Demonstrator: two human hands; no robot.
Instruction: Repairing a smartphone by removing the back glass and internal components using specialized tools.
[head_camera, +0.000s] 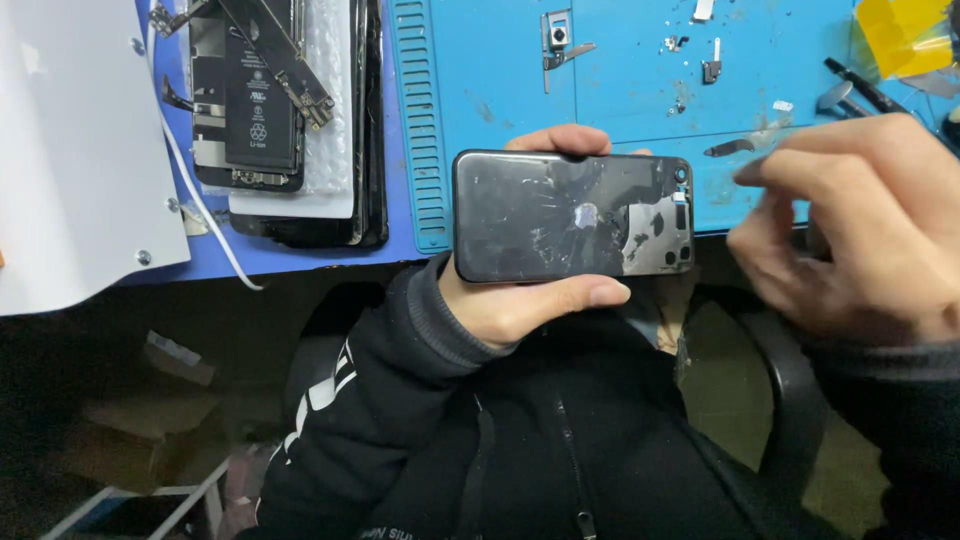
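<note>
Left hand (500, 300) clamps black phone shell (572, 216), its back scuffed and cracked. Right hand (860, 230) loosely curled, empty, beside it at the blue mat (620, 90) edge.

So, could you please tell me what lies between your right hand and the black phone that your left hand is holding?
Nothing lies between them: in the head view, the right hand hovers just beside the cracked black phone, with only the blue mat edge behind the gap.

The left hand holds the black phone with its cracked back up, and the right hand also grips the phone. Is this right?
Not quite. In the head view the left hand alone holds the black phone, cracked back up; the right hand is beside it, not touching.
</note>
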